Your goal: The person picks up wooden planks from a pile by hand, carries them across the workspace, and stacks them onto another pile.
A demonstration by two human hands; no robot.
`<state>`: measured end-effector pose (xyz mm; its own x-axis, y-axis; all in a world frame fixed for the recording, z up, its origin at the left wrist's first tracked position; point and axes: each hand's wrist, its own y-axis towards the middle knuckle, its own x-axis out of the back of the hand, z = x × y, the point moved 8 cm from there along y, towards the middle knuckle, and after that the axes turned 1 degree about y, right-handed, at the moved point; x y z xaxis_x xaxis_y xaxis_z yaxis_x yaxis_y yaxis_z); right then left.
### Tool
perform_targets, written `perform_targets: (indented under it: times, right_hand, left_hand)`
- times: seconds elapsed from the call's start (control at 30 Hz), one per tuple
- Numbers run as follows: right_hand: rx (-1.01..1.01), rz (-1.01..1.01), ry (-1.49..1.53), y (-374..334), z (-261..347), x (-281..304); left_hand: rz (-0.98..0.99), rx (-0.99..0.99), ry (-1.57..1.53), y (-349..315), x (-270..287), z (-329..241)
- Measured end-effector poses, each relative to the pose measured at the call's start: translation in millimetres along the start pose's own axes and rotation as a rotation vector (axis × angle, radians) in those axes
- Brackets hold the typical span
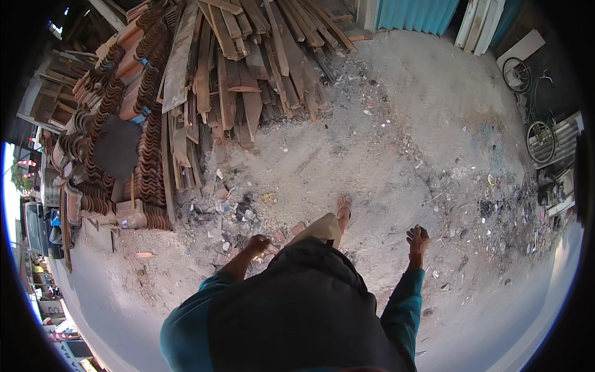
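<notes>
My left hand (257, 243) hangs at my side above the rubble-strewn ground, touching nothing that I can see. It is small and dark here, and its fingers are too unclear to judge. My right hand (418, 239) hangs out to the right over bare dirt, with fingers partly apart and nothing in it. Teal sleeves cover both arms, and a dark garment (291, 304) covers my body. Below it show light trousers (317, 230) and one sandalled foot (344, 208) on the ground.
A long pile of weathered wooden planks (248, 68) lies ahead left. Left of it stand stacked clay roof tiles (152, 142). Rubble and litter (232, 217) dot the dirt ground (384, 161). A bicycle (540, 141) leans at the right; a blue corrugated panel (415, 15) stands far ahead.
</notes>
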<state>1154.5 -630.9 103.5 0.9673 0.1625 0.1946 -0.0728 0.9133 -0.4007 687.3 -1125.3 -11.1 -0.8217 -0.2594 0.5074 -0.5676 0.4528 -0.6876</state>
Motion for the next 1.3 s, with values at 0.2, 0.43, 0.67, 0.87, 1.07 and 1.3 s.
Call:
perform_targets:
  times: [0.2, 0.43, 0.67, 0.87, 1.07, 1.3]
  right_hand:
    - [-0.490, 0.050, -0.170, 7, -148, 18]
    - [-0.095, 0.230, -0.781, 87, -108, 21]
    - [-0.058, 0.247, -0.805, 270, -66, 7]
    - [-0.157, 0.287, -0.529, 491, 42, -27]
    - [-0.202, 0.137, -0.168, 712, 242, -58]
    - [-0.148, 0.217, -0.293, 867, 344, -139]
  left_hand:
    - [0.170, 0.082, 0.417, 96, -36, -79]
    - [0.077, -0.334, 0.179, 250, -39, -455]
    - [0.026, -0.604, 0.059, 314, -34, -742]
    - [-0.020, -0.173, 0.066, 389, -52, -673]
    - [-0.059, 0.243, -0.055, 392, -77, -579]
    - [-0.078, 0.321, -0.135, 470, -94, -609]
